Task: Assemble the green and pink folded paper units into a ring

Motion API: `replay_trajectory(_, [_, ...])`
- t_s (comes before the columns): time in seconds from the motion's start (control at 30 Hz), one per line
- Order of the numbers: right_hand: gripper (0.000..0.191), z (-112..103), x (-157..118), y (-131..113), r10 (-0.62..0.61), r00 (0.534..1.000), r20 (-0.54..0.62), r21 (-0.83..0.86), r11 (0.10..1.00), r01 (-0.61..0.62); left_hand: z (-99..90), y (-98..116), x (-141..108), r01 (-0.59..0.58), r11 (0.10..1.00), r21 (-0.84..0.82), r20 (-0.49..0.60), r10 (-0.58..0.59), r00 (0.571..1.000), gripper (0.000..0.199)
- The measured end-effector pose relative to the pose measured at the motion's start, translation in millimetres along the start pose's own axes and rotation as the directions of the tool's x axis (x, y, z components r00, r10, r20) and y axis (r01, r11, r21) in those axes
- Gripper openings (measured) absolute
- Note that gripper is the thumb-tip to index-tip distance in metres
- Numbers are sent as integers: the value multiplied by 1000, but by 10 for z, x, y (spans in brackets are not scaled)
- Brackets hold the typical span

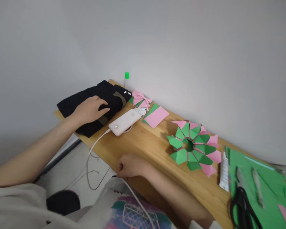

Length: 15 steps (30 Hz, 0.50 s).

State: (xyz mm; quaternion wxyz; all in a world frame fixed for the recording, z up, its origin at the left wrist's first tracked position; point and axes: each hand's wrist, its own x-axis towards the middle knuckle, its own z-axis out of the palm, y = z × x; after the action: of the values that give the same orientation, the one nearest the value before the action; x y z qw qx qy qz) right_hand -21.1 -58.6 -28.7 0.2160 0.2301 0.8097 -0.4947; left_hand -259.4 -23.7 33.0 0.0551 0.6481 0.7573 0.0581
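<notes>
My left hand [91, 109] rests on a folded black cloth item [85, 95] with an olive band, its fingers apart and nothing in them. Just right of it lies a white power bank [124, 122] with a small lit display and a white cable plugged into its near end. My right hand [131, 166] is curled closed at the front edge of the wooden table [107, 149]. A white cable [138, 199] runs down over my shirt from just under that hand. Whether the fingers grip the cable or something else is hidden.
A green and pink folded-paper ring [193, 146] stands mid-table. Pink and green paper rectangles [156, 117], a pink paper piece [141, 98] and a green-capped bottle [127, 79] sit behind. Right are a white tube [224, 173], a green sheet [271, 187] and black-handled scissors [244, 206].
</notes>
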Motion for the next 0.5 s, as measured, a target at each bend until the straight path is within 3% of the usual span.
replay_trajectory(0.13, [16, -63, 2, -23, -52, 998, -34, 13, 999, 52, 89, -202, 6, 26, 999, 45, -8, -26, 1000, 44])
replay_trajectory(0.23, [10, -210, 20, -75, -95, 971, -219, -5, 995, 96, 149, -286, 39, 51, 998, 46, -11, -50, 999, 43])
replay_trajectory(0.37, [16, -580, 160, -173, -110, 834, -540, -68, 994, 88, 152, -340, 100, 99, 994, 55, -8, -99, 995, 50])
replay_trajectory(0.5, [25, -1133, 496, -222, -69, 672, -737, -117, 993, -26, 121, -338, 141, 184, 979, 87, -7, -184, 983, 61])
